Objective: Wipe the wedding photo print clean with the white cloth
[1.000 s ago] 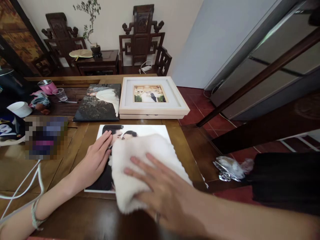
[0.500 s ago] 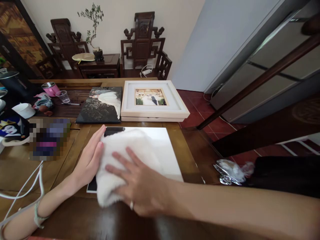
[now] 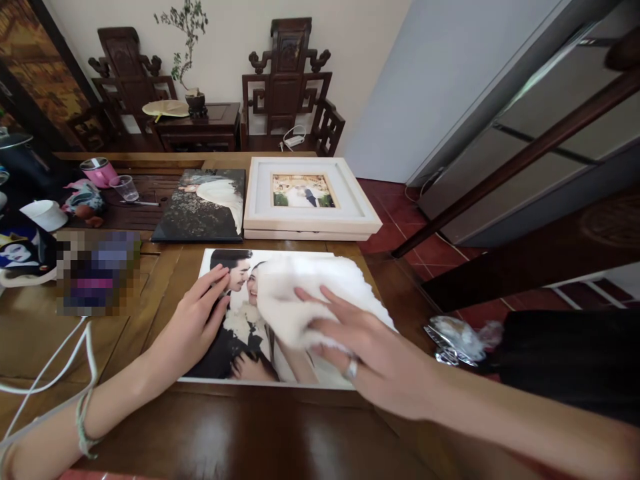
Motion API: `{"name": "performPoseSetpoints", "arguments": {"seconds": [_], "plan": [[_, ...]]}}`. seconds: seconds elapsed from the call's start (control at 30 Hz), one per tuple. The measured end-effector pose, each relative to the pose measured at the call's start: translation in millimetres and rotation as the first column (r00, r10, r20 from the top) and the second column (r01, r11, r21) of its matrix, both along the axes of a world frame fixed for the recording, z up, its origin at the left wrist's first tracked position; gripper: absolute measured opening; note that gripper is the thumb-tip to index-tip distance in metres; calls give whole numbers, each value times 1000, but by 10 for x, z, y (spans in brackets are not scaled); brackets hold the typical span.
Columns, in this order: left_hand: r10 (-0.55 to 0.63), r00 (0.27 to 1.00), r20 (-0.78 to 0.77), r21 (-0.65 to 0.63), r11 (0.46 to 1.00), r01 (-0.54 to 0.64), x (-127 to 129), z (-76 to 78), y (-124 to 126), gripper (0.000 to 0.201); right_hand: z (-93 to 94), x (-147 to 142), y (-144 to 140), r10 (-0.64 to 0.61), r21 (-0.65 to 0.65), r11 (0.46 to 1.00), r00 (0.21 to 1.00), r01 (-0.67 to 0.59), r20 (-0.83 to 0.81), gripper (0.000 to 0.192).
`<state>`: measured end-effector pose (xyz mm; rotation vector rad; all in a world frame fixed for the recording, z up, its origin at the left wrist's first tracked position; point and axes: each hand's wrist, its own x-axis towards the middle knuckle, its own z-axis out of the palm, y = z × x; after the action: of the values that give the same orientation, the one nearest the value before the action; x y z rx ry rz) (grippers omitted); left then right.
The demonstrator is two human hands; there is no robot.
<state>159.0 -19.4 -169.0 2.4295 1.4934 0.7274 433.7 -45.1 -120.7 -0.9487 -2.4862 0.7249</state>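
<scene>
Beyond the far edge of the wooden table [image 3: 200, 437], two dark carved chairs [image 3: 281, 87] stand before a pale wall [image 3: 225, 40], a small side table [image 3: 223, 112] between them. Past its right edge lies a red tiled floor [image 3: 391, 208]. Soft light reflects near its front edge.

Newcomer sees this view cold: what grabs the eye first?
Probably the bright white cloth under the right hand, covering much of the right part of a large photo print on the table. The left hand lies at the print's left side. Just beyond the print, a pale framed picture stands out, with a darker photo panel on its left.
</scene>
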Motion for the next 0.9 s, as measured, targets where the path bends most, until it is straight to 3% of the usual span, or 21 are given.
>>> {"name": "performPoseSetpoints", "arguments": {"seconds": [0.13,0.23,0.33,0.47,0.6,0.77,0.83,0.9], "plan": [[-24,999,42,40,999,22,12,18,1,39,98,-313,419,-210,-246,955,961,163,-179,31],[-33,999,39,42,999,31,13,30,1,37,128,-622,688,-208,-393,916,929,75,-307,30],[-36,999,18,36,999,35,4,42,1,36,158,-840,834,-140,-454,891,939,-19,-314,32],[-28,1000,13,15,999,28,-1,54,-4,38,173,-767,838,-118,-382,924,960,13,-253,31],[-24,1000,18,-23,999,24,9,62,-20,43,122,-273,760,-176,-229,964,968,133,-179,35],[-3,1000,21,-53,999,4,34,90,-31,44,-44,321,593,-282,-33,959,959,283,15,38],[5,1000,23,-55,999,-3,43,99,-32,45,-145,398,431,-230,99,970,971,224,59,30],[10,1000,19,-46,999,-10,50,97,-29,46,-229,385,199,-89,236,969,994,72,63,24]]}}
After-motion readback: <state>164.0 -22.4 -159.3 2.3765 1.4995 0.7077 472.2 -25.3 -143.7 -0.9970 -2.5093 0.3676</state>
